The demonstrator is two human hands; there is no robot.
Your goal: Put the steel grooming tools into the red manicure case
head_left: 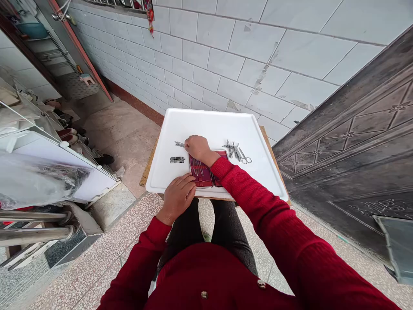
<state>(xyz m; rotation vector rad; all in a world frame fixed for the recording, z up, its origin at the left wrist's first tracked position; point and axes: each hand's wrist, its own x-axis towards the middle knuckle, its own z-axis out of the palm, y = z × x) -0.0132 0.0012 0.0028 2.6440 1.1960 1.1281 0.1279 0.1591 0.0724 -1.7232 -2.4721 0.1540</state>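
An open dark red manicure case [204, 184] lies on a white tray, with several slim metal tools [197, 165] in its left half. My left hand [179, 193] rests at the case's near left corner, fingers stretched out and lying flat. Reaching across the case, my right hand [197, 146] is closed at its far left edge, fingers pressed together; what they hold, if anything, is hidden. Thin metal tools [179, 144] lie right beside those fingertips. Nail clippers [177, 159] sit in a row left of the case. My right forearm covers part of the case's right half.
On the right of the white tray [267, 172] are scissors [246, 160] and several metal nippers [230, 148]. The tray stands on a wooden table [147, 170] against a tiled wall [206, 56]. A dark metal door [351, 142] is to the right; a shoe rack [72, 137] stands left.
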